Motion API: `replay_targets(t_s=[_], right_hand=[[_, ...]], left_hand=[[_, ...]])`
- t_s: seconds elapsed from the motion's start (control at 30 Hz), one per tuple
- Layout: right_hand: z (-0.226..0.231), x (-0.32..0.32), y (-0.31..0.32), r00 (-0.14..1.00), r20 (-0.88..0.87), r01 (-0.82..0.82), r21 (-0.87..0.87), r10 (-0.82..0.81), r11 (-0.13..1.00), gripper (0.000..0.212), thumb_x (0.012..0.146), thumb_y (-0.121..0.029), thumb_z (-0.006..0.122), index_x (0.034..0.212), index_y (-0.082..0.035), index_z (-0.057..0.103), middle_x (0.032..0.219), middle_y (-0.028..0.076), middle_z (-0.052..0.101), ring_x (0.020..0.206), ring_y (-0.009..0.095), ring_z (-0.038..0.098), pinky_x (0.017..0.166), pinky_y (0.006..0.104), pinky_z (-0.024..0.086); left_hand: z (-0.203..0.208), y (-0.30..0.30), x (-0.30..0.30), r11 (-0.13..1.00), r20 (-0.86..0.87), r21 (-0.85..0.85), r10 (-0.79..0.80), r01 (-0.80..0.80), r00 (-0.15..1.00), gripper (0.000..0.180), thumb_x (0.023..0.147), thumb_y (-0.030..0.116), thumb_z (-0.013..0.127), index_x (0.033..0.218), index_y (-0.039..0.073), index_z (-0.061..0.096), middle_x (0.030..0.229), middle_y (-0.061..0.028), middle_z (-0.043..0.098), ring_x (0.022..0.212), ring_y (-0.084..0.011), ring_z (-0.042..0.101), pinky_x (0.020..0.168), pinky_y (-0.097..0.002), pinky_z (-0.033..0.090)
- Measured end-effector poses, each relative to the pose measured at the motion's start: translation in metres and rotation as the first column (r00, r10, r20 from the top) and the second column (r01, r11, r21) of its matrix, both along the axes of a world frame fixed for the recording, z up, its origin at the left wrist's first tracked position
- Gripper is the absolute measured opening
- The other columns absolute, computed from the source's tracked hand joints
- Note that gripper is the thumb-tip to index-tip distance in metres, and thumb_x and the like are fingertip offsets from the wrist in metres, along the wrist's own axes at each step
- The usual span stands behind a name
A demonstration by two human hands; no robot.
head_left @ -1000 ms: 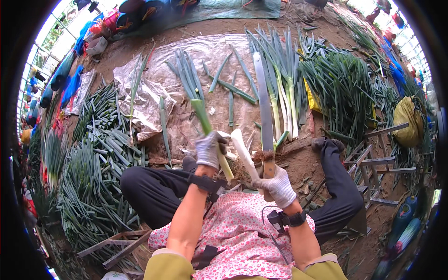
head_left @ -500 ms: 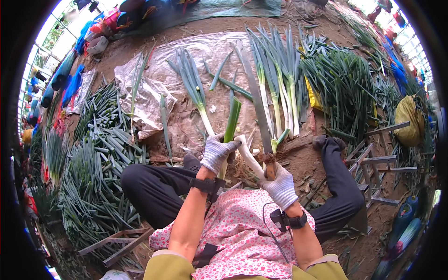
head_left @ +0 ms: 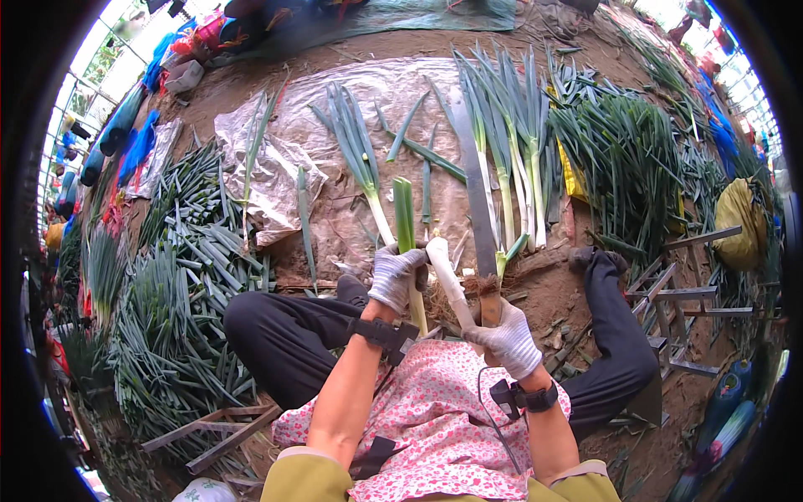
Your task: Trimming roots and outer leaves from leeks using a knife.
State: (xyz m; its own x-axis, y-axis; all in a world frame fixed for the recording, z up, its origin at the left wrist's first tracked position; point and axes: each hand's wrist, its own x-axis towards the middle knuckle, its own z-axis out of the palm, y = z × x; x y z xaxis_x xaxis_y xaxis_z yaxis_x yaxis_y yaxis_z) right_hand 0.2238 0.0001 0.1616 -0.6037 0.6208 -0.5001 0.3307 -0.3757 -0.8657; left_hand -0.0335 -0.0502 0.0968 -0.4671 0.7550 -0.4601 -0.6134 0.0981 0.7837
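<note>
My left hand [head_left: 395,280], in a striped knit glove, is closed around a leek [head_left: 404,213] with a cut green top; its pale lower stem shows below the fingers. My right hand [head_left: 508,339], gloved alike, grips a long knife [head_left: 478,188] by its wooden handle, blade pointing away from me. A white leek piece [head_left: 452,283] is pinched in that same hand, its upper end close to my left fingers. Beyond my hands, a few leeks [head_left: 355,142] lie on the left and several more [head_left: 523,134] to the right of the blade.
A pale plastic sheet [head_left: 276,180] covers the soil in front. Heaps of green leaves [head_left: 159,318] lie at left, and a large pile of leaves [head_left: 615,151] at right. Beside my legs are a wooden frame [head_left: 226,431] and a stool-like frame [head_left: 682,293]. A yellow sack [head_left: 740,224] stands far right.
The leek in my left hand has turned more upright and its top has swung left. The white piece stands steeper in my right hand, which has moved slightly down and right.
</note>
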Motion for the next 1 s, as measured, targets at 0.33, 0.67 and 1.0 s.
replay_targets(t_s=[0.33, 0.67, 1.0], right_hand=[[0.013, 0.003, 0.006, 0.889, -0.387, -0.005, -0.541, -0.244, 0.841, 0.063, 0.098, -0.018, 0.083, 0.149, 0.008, 0.055, 0.124, 0.025, 0.078, 0.103, 0.033, 0.082, 0.089, 0.0413, 0.069], [-0.021, 0.002, 0.004, 0.955, -0.139, 0.238, -0.172, -0.263, 0.956, 0.036, 0.09, -0.005, 0.089, 0.119, 0.0, 0.067, 0.097, 0.006, 0.075, 0.081, 0.016, 0.075, 0.074, 0.0328, 0.063], [-0.043, -0.001, -0.01, 0.984, 0.119, 0.111, 0.143, -0.129, 0.983, 0.043, 0.086, -0.014, 0.092, 0.118, 0.002, 0.069, 0.093, 0.013, 0.078, 0.079, 0.017, 0.074, 0.072, 0.0353, 0.061]], left_hand=[[-0.006, 0.004, 0.013, 0.986, -0.107, -0.164, -0.062, 0.044, 0.992, 0.031, 0.101, 0.014, 0.084, 0.126, -0.001, 0.075, 0.077, -0.006, 0.072, 0.05, -0.0146, 0.063, 0.046, -0.0304, 0.051], [0.023, -0.004, 0.044, 0.967, -0.048, -0.108, -0.237, 0.231, 0.97, 0.041, 0.096, 0.015, 0.09, 0.131, -0.001, 0.076, 0.092, -0.0034, 0.077, 0.058, -0.0083, 0.063, 0.052, -0.0268, 0.05], [0.015, -0.009, 0.056, 0.967, -0.133, -0.129, -0.239, 0.222, 0.962, 0.013, 0.096, 0.009, 0.082, 0.1, -0.002, 0.077, 0.073, -0.0029, 0.071, 0.053, -0.0113, 0.064, 0.049, -0.0286, 0.051]])
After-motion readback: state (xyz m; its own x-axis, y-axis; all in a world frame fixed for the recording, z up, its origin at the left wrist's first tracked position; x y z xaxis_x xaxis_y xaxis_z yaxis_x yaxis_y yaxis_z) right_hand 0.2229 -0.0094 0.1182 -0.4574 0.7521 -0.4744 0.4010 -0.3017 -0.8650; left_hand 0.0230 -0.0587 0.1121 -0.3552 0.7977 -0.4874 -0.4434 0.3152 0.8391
